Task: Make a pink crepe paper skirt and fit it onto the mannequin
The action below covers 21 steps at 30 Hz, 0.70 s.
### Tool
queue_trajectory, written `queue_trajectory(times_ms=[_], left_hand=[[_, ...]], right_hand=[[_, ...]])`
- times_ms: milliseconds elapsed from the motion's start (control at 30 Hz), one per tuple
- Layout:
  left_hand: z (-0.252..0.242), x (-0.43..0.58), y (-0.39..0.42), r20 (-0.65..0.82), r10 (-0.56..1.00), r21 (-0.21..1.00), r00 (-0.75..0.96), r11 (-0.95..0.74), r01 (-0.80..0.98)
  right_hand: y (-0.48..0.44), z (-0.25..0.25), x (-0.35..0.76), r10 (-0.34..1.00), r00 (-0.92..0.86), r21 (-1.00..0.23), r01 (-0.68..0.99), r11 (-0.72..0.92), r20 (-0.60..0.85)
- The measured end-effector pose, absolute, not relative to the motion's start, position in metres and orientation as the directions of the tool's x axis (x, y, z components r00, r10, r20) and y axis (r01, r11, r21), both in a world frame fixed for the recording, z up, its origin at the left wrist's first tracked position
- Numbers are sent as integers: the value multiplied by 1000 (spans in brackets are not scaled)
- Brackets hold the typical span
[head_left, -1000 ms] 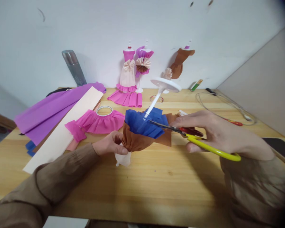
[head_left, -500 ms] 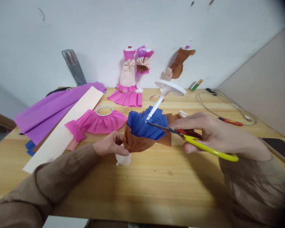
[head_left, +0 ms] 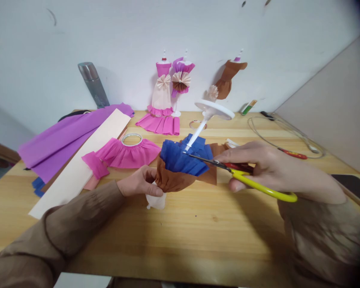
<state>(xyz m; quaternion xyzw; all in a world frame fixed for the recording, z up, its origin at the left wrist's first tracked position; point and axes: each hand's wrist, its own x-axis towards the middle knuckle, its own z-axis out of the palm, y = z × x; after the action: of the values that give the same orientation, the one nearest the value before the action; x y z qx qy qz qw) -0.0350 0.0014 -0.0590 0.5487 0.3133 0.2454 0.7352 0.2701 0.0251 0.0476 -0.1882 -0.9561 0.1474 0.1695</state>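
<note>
Just left of centre, the left hand (head_left: 142, 182) pinches brown paper (head_left: 175, 180) below the tilted stand (head_left: 197, 133); right of centre, the right hand (head_left: 263, 166) holds scissors (head_left: 254, 184), blades over mid-frame blue paper (head_left: 176, 158).

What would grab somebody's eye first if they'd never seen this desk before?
Probably the yellow-and-red-handled metal scissors in the right hand, their blades at the crinkled blue paper in the middle. Next, the tipped white plastic stand, its round base raised above that paper, while the left hand holds the gathered brown paper below. Behind, a pink-and-cream paper dress stands near the pale wall.
</note>
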Motion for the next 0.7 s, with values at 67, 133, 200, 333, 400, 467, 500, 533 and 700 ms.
queue_trajectory(times_ms=[67,133,200,333,400,467,500,533,700], left_hand=[[-60,-35,2,-191,708,961,680,275,-15],[-59,-35,2,-194,710,961,677,277,-15],[-58,-35,1,-195,708,961,678,276,-12],[-57,-35,1,-184,714,964,676,266,-18],[-56,-34,1,-169,734,966,657,255,-36],[-55,-34,1,-150,756,970,637,237,-53],[-55,-33,1,-141,765,971,629,229,-61],[-55,-33,1,-135,769,972,625,225,-67],[-55,-34,-2,-144,754,966,641,248,-75]], right_hand=[[25,48,270,399,-872,-317,308,897,283],[26,49,269,399,-869,-298,313,902,292],[26,49,269,409,-863,-311,318,896,296],[28,46,275,459,-843,-411,327,851,281],[27,46,281,519,-826,-503,359,786,221],[26,49,285,574,-803,-609,377,698,161],[25,51,287,591,-793,-646,375,665,147],[25,53,289,602,-785,-668,370,646,148],[27,59,292,644,-751,-573,468,673,143]])
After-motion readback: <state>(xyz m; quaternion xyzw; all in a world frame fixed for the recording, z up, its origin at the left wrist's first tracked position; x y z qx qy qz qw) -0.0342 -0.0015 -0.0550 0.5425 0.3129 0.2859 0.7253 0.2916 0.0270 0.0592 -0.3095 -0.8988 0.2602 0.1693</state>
